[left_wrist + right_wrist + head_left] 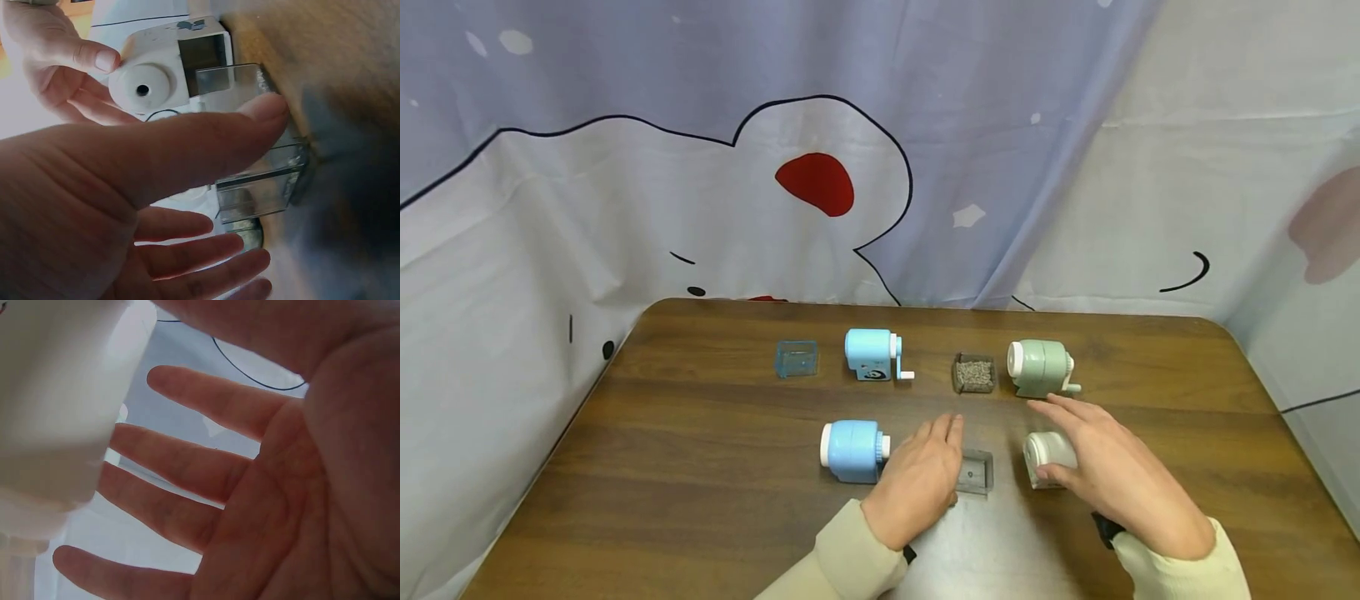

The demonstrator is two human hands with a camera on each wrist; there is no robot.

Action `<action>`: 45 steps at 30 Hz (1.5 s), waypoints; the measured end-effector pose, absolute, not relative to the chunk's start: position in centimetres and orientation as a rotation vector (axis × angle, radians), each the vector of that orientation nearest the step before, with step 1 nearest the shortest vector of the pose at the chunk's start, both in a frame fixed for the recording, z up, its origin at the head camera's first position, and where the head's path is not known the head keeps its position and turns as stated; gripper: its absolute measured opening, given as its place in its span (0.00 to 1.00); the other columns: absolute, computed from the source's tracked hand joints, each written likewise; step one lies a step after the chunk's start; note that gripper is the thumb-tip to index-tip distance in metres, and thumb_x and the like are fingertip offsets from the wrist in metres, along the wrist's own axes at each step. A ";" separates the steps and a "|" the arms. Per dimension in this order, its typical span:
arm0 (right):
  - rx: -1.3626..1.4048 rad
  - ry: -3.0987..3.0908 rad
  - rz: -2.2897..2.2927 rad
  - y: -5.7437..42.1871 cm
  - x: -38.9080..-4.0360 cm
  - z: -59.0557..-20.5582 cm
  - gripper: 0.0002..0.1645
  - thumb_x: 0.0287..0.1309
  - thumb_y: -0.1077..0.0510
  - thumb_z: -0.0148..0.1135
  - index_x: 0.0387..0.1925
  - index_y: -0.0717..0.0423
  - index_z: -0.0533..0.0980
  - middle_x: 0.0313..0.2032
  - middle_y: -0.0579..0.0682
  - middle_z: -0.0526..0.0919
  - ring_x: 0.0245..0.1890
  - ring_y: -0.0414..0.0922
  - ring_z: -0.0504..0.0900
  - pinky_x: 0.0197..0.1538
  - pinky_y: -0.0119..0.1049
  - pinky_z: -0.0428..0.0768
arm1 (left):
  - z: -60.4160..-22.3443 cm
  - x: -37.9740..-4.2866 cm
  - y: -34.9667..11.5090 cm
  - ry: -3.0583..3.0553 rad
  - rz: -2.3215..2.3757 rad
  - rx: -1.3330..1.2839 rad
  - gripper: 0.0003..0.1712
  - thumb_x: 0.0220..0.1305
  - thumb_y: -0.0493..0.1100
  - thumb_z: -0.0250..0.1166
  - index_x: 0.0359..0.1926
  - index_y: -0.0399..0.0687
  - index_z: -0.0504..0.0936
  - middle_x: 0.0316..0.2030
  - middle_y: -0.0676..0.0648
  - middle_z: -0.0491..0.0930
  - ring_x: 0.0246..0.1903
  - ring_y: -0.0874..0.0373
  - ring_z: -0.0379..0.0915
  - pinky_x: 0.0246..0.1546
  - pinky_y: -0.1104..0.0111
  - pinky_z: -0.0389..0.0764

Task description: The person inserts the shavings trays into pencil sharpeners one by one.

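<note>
On the right, a white pencil sharpener (1049, 452) stands on the table with its square drawer slot showing in the left wrist view. My right hand (1116, 467) is beside it, fingers extended and spread, thumb close to its side. A clear drawer tray (977, 472) lies left of that sharpener. My left hand (921, 479) hovers at the tray's left side, fingers straight; in the left wrist view its thumb (206, 137) overlaps the tray. Just left of this hand sits a light blue sharpener (853, 451), partly hidden by it.
Along the back stand a blue tray (797, 358), a blue crank sharpener (868, 353), a dark tray (974, 374) filled with shavings and a green crank sharpener (1041, 367). A patterned curtain (970, 167) hangs behind the wooden table (700, 500).
</note>
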State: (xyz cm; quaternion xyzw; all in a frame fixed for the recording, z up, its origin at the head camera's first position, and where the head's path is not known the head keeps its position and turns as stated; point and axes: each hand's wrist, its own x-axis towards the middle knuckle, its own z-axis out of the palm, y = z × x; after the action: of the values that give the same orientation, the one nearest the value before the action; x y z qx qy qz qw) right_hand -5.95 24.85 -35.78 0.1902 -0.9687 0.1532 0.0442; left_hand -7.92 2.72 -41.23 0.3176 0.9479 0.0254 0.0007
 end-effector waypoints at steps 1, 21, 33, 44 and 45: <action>0.586 -2.964 0.471 24.8 -6.0 -35.8 0.44 0.36 0.54 0.76 0.60 0.58 0.71 0.56 0.63 0.73 0.55 0.60 0.71 0.54 0.56 0.70 | -41.3 -7.9 2.7 2.981 0.075 0.994 0.53 0.44 0.51 0.75 0.66 0.33 0.61 0.61 0.38 0.67 0.57 0.48 0.67 0.56 0.63 0.71; 0.546 -3.022 0.488 24.8 -6.4 -35.8 0.42 0.32 0.56 0.78 0.56 0.59 0.74 0.52 0.58 0.78 0.50 0.57 0.76 0.49 0.54 0.74 | -42.5 -8.7 2.7 2.941 0.276 1.007 0.28 0.44 0.47 0.75 0.44 0.40 0.76 0.34 0.48 0.74 0.37 0.58 0.73 0.43 0.70 0.76; 0.496 -3.108 0.437 24.7 -6.6 -35.7 0.29 0.33 0.58 0.76 0.45 0.52 0.79 0.36 0.45 0.82 0.30 0.42 0.76 0.32 0.42 0.75 | -42.5 -8.9 3.2 2.900 0.476 0.924 0.27 0.41 0.47 0.76 0.42 0.40 0.79 0.33 0.50 0.76 0.31 0.60 0.73 0.34 0.73 0.78; 0.495 -3.118 0.445 24.8 -6.4 -35.9 0.27 0.34 0.58 0.75 0.43 0.51 0.79 0.30 0.41 0.80 0.26 0.40 0.73 0.30 0.39 0.73 | -42.7 -8.5 4.8 2.899 0.432 0.952 0.29 0.41 0.53 0.76 0.42 0.41 0.79 0.33 0.50 0.76 0.33 0.61 0.73 0.35 0.75 0.78; 0.494 -3.118 0.443 24.8 -6.4 -35.9 0.27 0.34 0.58 0.76 0.43 0.51 0.79 0.30 0.41 0.80 0.26 0.40 0.73 0.30 0.39 0.72 | -42.7 -8.4 5.0 2.899 0.431 0.962 0.29 0.41 0.53 0.76 0.42 0.41 0.79 0.33 0.51 0.76 0.33 0.61 0.73 0.35 0.75 0.78</action>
State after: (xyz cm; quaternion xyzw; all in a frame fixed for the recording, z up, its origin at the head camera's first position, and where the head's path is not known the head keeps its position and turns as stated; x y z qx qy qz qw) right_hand -6.40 24.77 -35.94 0.1549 -0.9778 0.1390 -0.0230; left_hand -8.44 4.95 -42.72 0.3116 0.9395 0.1396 0.0283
